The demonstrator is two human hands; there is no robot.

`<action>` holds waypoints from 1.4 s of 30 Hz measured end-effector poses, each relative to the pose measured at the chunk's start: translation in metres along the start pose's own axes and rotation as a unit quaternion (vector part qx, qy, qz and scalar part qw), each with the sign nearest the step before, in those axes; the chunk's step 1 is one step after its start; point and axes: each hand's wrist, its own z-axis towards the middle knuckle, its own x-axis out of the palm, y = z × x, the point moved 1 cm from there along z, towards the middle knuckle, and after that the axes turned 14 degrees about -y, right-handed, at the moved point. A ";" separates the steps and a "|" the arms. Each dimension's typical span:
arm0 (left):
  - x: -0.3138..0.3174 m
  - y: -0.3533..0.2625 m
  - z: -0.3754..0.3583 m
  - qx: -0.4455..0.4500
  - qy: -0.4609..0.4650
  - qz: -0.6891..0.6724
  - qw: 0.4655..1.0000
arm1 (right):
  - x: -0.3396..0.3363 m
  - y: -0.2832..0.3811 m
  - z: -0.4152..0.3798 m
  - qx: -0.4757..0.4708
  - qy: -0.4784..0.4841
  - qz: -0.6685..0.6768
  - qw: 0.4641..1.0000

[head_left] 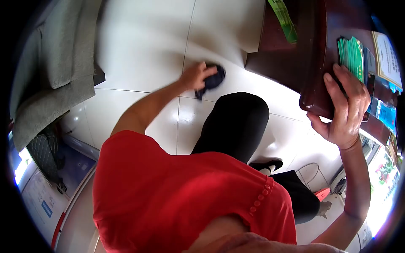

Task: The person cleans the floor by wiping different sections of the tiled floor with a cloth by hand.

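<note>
My left hand [197, 77] reaches down over the white floor with its fingers closed on a dark, bunched cloth [216, 78]. The cloth is slightly blurred and appears to touch the floor tiles. On the right, my right hand [348, 107] grips the rounded corner of a dark wooden table [313, 99], fingers over the edge and thumb lower down. Just beyond those fingertips stands a stack of green cards or packets [351, 57] on the tabletop.
A grey sofa [63, 55] stands at the left. Below it are a dark quilted bag [44, 152] and a white box [44, 206]. A green packet [283, 21] lies on the table's lower part. My bent knee [240, 118] is close to the cloth. A wire frame [310, 175] stands behind my foot.
</note>
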 end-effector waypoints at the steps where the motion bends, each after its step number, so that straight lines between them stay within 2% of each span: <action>1: -0.017 0.015 0.018 -0.050 -0.012 0.028 0.998 | 0.000 0.001 0.001 0.003 -0.004 -0.003 1.000; 3: -0.039 0.053 0.059 -0.155 -0.173 0.155 0.960 | 0.000 0.005 -0.001 0.010 -0.001 -0.006 1.000; 4: -0.067 0.062 0.082 -0.220 -0.199 0.138 0.945 | 0.000 0.005 -0.002 0.006 -0.003 -0.009 1.000; 5: -0.084 0.081 0.107 -0.327 -0.179 0.140 0.917 | 0.000 0.003 -0.001 0.004 -0.008 -0.005 1.000; 7: -0.097 0.114 0.136 -0.415 -0.126 0.162 0.886 | -0.001 0.001 0.000 -0.001 -0.018 0.002 1.000; 8: -0.090 0.118 0.139 -0.417 -0.121 0.161 0.886 | -0.002 -0.002 -0.001 -0.023 0.004 -0.014 1.000; 11: -0.056 0.104 0.126 -0.314 -0.055 0.135 0.938 | -0.002 -0.009 0.000 -0.058 0.026 -0.031 0.997; 12: -0.045 0.077 0.107 -0.253 -0.109 0.132 0.952 | -0.003 -0.009 -0.001 -0.066 0.027 -0.035 0.997; 14: -0.027 0.018 0.073 -0.231 -0.052 0.143 0.961 | -0.004 -0.010 -0.002 -0.076 0.032 -0.043 0.996; 18: 0.027 -0.052 -0.015 -0.138 0.000 0.087 0.987 | -0.004 -0.011 -0.005 -0.088 0.026 -0.063 0.994; 19: 0.031 -0.069 -0.026 -0.127 0.039 0.065 0.989 | -0.001 -0.011 -0.004 -0.081 0.008 -0.048 0.996; 20: 0.068 -0.058 -0.052 -0.264 0.016 -0.066 0.962 | 0.007 -0.006 -0.002 -0.061 -0.036 -0.031 0.997; 21: 0.066 -0.074 -0.065 -0.247 -0.066 -0.170 0.952 | 0.015 0.000 0.000 -0.042 -0.089 -0.020 0.995; 22: 0.062 -0.076 -0.066 -0.213 -0.025 -0.192 0.958 | 0.022 0.002 0.001 -0.036 -0.138 -0.021 0.990; 24: 0.031 -0.076 -0.043 -0.206 0.036 -0.161 0.964 | 0.034 -0.003 -0.002 -0.058 -0.213 -0.013 0.975; 25: 0.010 -0.070 -0.023 -0.232 0.059 -0.110 0.965 | 0.042 -0.007 -0.006 -0.076 -0.254 -0.015 0.964; 27: 0.002 -0.019 -0.002 -0.117 -0.190 -0.028 0.974 | 0.048 -0.013 -0.009 -0.095 -0.295 -0.025 0.951; 29: -0.025 0.009 0.037 -0.288 -0.241 0.102 0.921 | 0.043 -0.015 -0.010 -0.110 -0.302 -0.032 0.946; 30: -0.044 0.010 0.059 -0.328 -0.241 0.119 0.906 | 0.033 -0.008 -0.006 -0.109 -0.271 -0.052 0.955; 31: -0.043 0.029 0.072 -0.386 -0.220 0.140 0.885 | 0.037 -0.012 -0.008 -0.107 -0.289 -0.043 0.950; 33: -0.045 0.005 0.094 -0.420 -0.184 0.118 0.881 | 0.045 -0.016 -0.010 -0.104 -0.323 -0.025 0.940; 34: -0.015 0.019 0.094 -0.347 -0.229 0.130 0.900 | 0.032 -0.021 -0.013 -0.135 -0.246 -0.084 0.956; 35: 0.004 0.008 0.095 -0.343 -0.151 0.143 0.916 | 0.036 -0.021 -0.012 -0.144 -0.234 -0.100 0.956; 37: 0.034 -0.036 0.088 -0.279 -0.122 0.140 0.942 | 0.043 -0.021 -0.011 -0.163 -0.211 -0.131 0.955; 38: 0.045 -0.066 0.083 -0.265 -0.095 0.170 0.944 | 0.056 -0.019 -0.011 -0.143 -0.262 -0.085 0.951; 40: 0.065 -0.112 0.078 -0.260 -0.018 0.160 0.952 | 0.056 -0.019 -0.013 -0.132 -0.309 -0.075 0.939; 41: 0.089 -0.112 0.068 -0.200 0.011 0.135 0.970 | 0.056 -0.017 -0.014 -0.127 -0.323 -0.075 0.935; 42: 0.091 -0.116 0.066 -0.190 0.013 0.136 0.972 | 0.055 -0.015 -0.014 -0.125 -0.334 -0.076 0.931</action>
